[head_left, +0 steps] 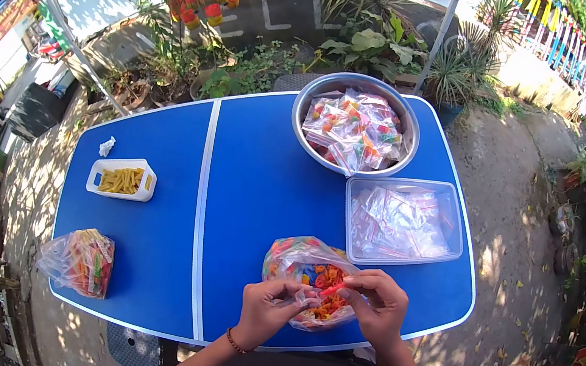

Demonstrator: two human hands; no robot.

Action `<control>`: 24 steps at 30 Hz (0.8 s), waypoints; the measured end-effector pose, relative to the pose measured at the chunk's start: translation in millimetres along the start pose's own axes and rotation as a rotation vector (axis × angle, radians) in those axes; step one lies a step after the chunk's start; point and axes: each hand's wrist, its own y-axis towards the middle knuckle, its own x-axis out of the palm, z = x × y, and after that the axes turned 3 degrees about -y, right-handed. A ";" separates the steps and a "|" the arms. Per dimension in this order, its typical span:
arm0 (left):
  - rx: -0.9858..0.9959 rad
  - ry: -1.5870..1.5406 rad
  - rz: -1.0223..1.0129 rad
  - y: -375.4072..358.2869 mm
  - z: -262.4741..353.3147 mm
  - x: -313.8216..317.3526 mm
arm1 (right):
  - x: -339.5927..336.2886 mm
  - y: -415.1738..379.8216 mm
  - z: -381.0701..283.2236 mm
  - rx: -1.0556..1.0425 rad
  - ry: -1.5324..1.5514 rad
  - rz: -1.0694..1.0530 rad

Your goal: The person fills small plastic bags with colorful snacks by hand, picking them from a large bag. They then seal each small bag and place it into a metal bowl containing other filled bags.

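My left hand (272, 304) and my right hand (375, 305) meet just above the near edge of the blue bench (248, 176), fingers pinched together on a small clear zip bag (323, 307) that holds orange snack pieces. Both hands are narrow, each gripping one side of the bag's top, where a red seal strip shows between my fingertips. A beaded bracelet (233, 341) sits on my left wrist.

Directly beyond my hands, touching the small bag, lies a big plastic bag of colourful snacks (297, 256). A little farther, beyond my right hand, is a clear plastic tub (403, 222) filled with empty zip bags. Past that, at the far end of the bench, a steel bowl (356, 124) holds filled and sealed little bags.

Well off to the left of my left hand, at the bench's near corner, another bag of coloured sticks (79, 260) lies. Beyond it sits a white tray of yellow sticks (122, 177), with a crumpled white scrap (106, 146) just past it. Potted plants (376, 43) stand beyond the bench.
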 end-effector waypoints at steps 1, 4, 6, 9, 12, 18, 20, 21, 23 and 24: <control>-0.011 -0.036 0.007 -0.6 0.0 0.7 | 1.5 -2.7 -2.0 0.039 0.010 -0.012; 0.063 0.169 -0.029 -0.2 -4.7 -2.8 | 0.3 -4.1 -4.7 0.048 -0.054 -0.071; 0.083 0.185 -0.049 1.0 -2.4 -1.2 | -3.4 -3.1 -1.3 -0.071 -0.215 -0.146; 0.080 0.174 -0.062 0.3 1.8 0.1 | 1.6 -2.5 -4.4 -0.089 -0.272 -0.167; 0.087 0.177 -0.080 -0.2 -3.1 -0.4 | -0.4 -1.8 -6.6 -0.107 -0.330 -0.212; 0.078 0.119 -0.086 0.3 0.3 2.3 | 0.2 6.4 -21.8 -0.341 -0.607 -0.304; 0.036 0.001 -0.062 0.3 -1.5 3.4 | 5.9 1.2 -16.9 -0.224 -0.408 -0.173; -0.011 -0.113 -0.037 0.9 -3.2 5.0 | 7.5 -0.9 -13.1 -0.167 -0.308 -0.108; -0.077 -0.268 -0.009 1.9 -7.2 4.0 | 1.2 -3.4 -5.3 0.022 -0.374 -0.153; -0.095 -0.310 -0.009 4.1 -9.0 0.4 | -2.7 -4.0 -0.5 0.116 -0.406 -0.174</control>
